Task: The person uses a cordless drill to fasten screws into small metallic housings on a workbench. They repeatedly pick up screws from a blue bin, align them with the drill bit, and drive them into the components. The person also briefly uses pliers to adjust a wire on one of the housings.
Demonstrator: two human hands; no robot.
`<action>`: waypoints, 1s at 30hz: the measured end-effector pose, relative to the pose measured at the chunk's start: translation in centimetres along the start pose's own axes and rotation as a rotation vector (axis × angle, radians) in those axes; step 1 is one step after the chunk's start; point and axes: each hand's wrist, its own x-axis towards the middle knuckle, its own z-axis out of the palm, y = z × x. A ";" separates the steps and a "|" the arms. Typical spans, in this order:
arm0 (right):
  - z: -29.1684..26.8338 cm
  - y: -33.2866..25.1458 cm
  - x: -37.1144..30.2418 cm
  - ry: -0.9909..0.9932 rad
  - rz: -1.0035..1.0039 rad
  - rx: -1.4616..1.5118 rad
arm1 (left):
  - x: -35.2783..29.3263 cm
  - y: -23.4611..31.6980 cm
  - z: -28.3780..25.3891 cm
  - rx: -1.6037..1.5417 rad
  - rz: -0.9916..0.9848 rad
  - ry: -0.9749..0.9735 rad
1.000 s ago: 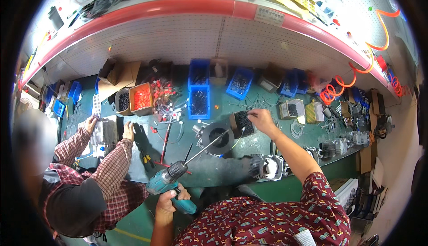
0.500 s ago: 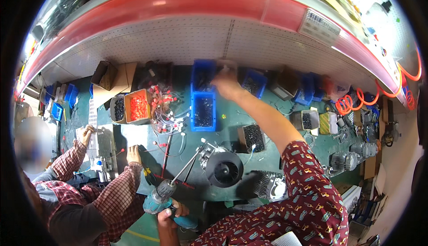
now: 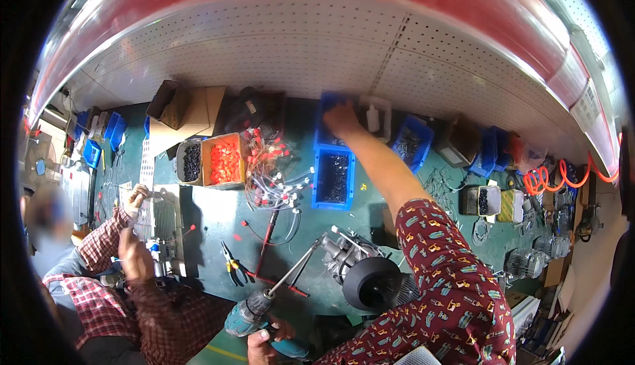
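My left hand (image 3: 270, 344) is wrapped round the grip of a teal and black cordless drill (image 3: 248, 312). The drill's long shaft (image 3: 294, 269) points up and right to a metal motor part with a round black fan cover (image 3: 372, 284). At the back, my right hand (image 3: 340, 120) reaches into the far blue bin (image 3: 324, 103); its fingers are hidden or blurred there. Just nearer stands a second blue bin (image 3: 333, 178) filled with small dark screws. Beside my right hand is a clear tub (image 3: 380, 115) with a white bottle.
On the left, a co-worker's hands (image 3: 137, 256) are at a finned metal part (image 3: 164, 216). Pliers (image 3: 235, 266), a wire bundle (image 3: 271, 173) and a box of orange-red caps (image 3: 223, 160) lie between us. At right stand a blue bin (image 3: 413, 143) and finned castings (image 3: 526, 262).
My right hand has moved from beside the far blue bin into it. The view has shifted, and the co-worker's nearer hand has lifted off the bench toward the finned part.
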 end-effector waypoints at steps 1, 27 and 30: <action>-0.3 -0.3 0.2 -0.038 -0.001 0.022 | 0.0 -0.3 -0.6 -0.004 0.009 0.015; -1.4 -0.9 0.0 -0.140 0.080 0.262 | 1.8 0.2 3.1 0.048 -0.049 0.076; 1.1 0.2 0.5 -0.101 0.078 0.333 | 2.1 0.2 2.5 0.045 -0.069 0.030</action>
